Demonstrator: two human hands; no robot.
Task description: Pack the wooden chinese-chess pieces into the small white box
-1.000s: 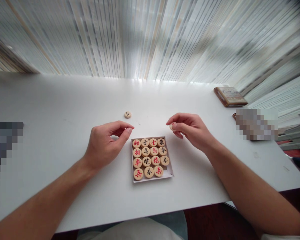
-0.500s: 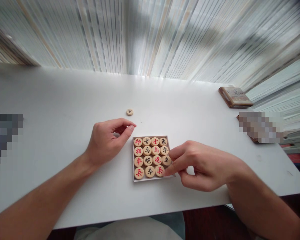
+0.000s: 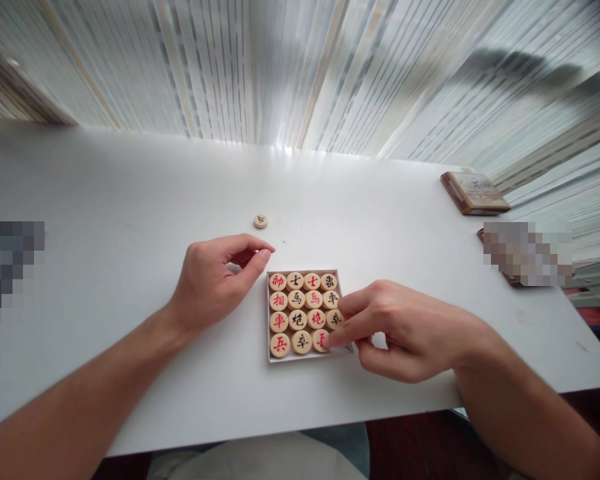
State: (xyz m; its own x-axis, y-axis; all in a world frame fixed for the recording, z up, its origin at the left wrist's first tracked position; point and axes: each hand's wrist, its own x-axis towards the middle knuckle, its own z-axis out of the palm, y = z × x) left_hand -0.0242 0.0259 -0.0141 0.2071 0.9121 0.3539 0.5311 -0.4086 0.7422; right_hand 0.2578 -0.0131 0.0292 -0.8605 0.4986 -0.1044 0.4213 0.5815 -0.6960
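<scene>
An open shallow box (image 3: 269,320) holds several round wooden Chinese chess pieces in rows, with red and black characters facing up. My right hand (image 3: 405,330) is closed at its right side. Its fingertips are on a red Chinese chess piece (image 3: 319,341) in the near row and partly cover it. The box's near right corner spot is hidden under these fingers. My left hand (image 3: 225,277) hovers by the far left corner of the box, thumb and forefinger pinched together, nothing visible between them. Beyond it, a single black-marked Chinese chess piece (image 3: 261,221) lies on the table.
The white table (image 3: 190,407) runs back to a striped curtain (image 3: 280,67). At the far right lies a brown box (image 3: 475,193), with a blurred-out item (image 3: 525,253) in front of it. Another blurred dark object (image 3: 5,267) is at the left edge.
My right fingertips have shifted slightly left and now cover more of the red Chinese chess piece. My left hand keeps its pose. The whole view has shifted a little.
</scene>
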